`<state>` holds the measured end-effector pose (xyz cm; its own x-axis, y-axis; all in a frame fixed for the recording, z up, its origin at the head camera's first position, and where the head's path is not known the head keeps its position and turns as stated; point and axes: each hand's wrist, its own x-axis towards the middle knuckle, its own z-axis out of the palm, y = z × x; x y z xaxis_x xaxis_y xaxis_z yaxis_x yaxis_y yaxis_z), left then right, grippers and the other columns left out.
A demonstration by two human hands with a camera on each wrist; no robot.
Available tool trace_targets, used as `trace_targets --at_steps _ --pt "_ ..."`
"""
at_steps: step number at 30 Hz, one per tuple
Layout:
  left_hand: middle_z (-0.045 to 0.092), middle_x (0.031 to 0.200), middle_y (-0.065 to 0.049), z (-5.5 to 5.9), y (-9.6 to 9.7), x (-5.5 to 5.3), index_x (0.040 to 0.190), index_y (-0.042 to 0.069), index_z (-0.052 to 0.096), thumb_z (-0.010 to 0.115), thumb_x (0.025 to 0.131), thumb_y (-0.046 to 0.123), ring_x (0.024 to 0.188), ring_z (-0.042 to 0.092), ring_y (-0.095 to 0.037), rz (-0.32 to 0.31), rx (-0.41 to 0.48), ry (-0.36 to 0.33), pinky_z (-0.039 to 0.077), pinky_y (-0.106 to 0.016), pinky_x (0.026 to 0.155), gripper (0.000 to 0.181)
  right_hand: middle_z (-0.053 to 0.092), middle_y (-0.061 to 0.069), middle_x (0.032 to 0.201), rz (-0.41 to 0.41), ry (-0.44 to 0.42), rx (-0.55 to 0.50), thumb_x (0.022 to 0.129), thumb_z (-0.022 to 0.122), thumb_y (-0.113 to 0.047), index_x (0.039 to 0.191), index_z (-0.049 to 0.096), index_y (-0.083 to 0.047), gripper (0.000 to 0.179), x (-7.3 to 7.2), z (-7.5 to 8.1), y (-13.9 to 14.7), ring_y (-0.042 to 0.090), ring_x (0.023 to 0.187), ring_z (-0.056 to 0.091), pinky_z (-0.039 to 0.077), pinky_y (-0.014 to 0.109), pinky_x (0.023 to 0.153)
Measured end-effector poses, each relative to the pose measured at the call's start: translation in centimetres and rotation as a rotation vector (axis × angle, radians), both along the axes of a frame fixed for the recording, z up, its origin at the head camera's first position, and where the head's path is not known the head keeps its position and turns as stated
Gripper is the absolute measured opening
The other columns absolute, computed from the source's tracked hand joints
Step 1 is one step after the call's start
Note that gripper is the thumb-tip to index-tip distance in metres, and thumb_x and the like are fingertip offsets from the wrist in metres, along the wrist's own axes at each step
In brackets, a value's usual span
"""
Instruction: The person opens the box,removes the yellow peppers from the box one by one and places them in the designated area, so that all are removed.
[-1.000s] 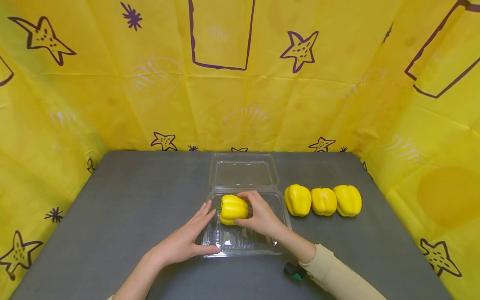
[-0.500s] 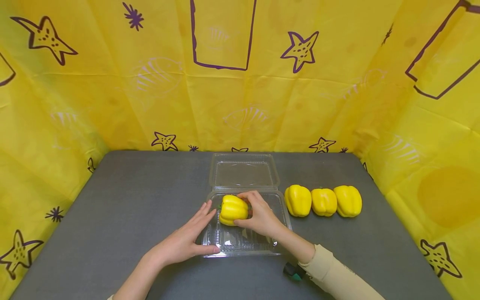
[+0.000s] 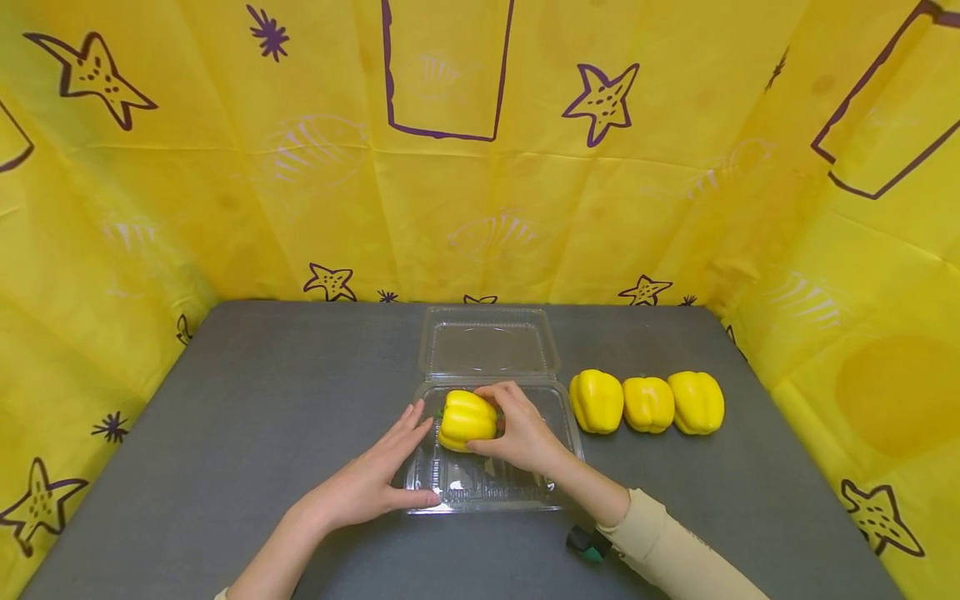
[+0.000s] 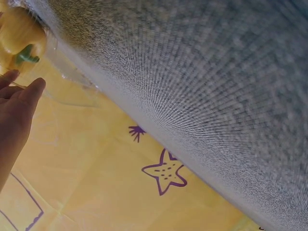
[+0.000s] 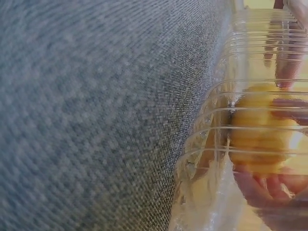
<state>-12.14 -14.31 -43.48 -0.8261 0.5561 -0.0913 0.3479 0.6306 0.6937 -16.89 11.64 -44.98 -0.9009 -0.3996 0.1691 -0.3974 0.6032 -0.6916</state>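
In the head view, a yellow bell pepper (image 3: 467, 421) lies on its side in the base of a clear plastic clamshell container (image 3: 517, 492), its green stem toward the left. My right hand (image 3: 522, 433) grips the pepper from the right, thumb on the near side and fingers on the far side. At the container's left edge, my left hand (image 3: 367, 479) rests with extended fingers and spread thumb. The left wrist view has the pepper's green stem (image 4: 27, 55) beyond the left fingertips. Through the ribbed clear wall, the right wrist view shows the pepper (image 5: 262, 134) between the fingers.
Three more yellow bell peppers (image 3: 648, 404) stand in a row right of the container. The container's open lid (image 3: 487, 342) lies flat behind its base. A black and green object (image 3: 588, 543) is at the right forearm. Yellow patterned cloth (image 3: 480, 183) surrounds the grey table (image 3: 262, 400).
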Motion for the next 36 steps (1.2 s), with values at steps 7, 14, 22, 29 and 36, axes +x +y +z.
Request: trace_targets --at_steps 7,14,22,29,36 --pt "0.0 0.163 -0.003 0.0 0.0 -0.1 0.156 0.01 0.022 0.072 0.078 0.06 0.149 0.0 -0.024 -0.003 0.006 -0.003 0.024 -0.057 0.111 0.105 0.057 0.002 0.118 0.003 0.016 0.007 0.071 0.087 -0.029 0.126 0.057 -0.01 0.066 -0.1 0.1 0.0 0.013 0.094 0.054 0.051 0.029 0.076" --pt "-0.001 0.163 -0.003 0.0 0.0 -0.2 0.156 0.011 0.021 0.071 0.078 0.061 0.149 0.0 -0.024 -0.002 0.001 -0.001 0.024 -0.058 0.11 0.106 0.057 0.003 0.115 0.001 -0.026 -0.022 0.07 0.088 -0.03 0.124 0.057 -0.009 0.066 -0.1 0.0 0.2 0.015 0.091 0.054 0.053 0.025 0.072" --pt "0.0 0.163 -0.004 0.1 0.0 -0.1 0.156 0.01 0.022 0.072 0.078 0.06 0.149 0.002 -0.025 0.0 -0.004 0.005 0.024 -0.058 0.11 0.105 0.056 0.002 0.118 -0.034 -0.078 -0.097 0.07 0.089 -0.028 0.125 0.055 -0.01 0.068 0.1 0.3 0.7 0.02 0.1 0.057 0.057 0.027 0.074" --pt "0.001 0.163 -0.006 0.0 -0.1 0.1 0.155 0.008 0.023 0.071 0.078 0.061 0.149 0.002 -0.026 0.001 0.0 0.011 0.024 -0.058 0.11 0.105 0.057 -0.002 0.117 -0.09 -0.11 -0.183 0.068 0.091 -0.026 0.126 0.056 -0.012 0.069 0.7 1.1 1.7 0.018 0.1 0.057 0.056 0.025 0.072" --pt "0.002 0.163 -0.007 0.1 -0.3 0.2 0.155 0.008 0.024 0.072 0.078 0.061 0.148 0.003 -0.028 0.003 0.011 0.021 0.023 -0.058 0.111 0.105 0.056 -0.004 0.12 -0.175 -0.169 -0.225 0.066 0.092 -0.027 0.127 0.057 -0.016 0.071 1.4 2.3 3.1 0.017 0.104 0.055 0.056 0.026 0.078"
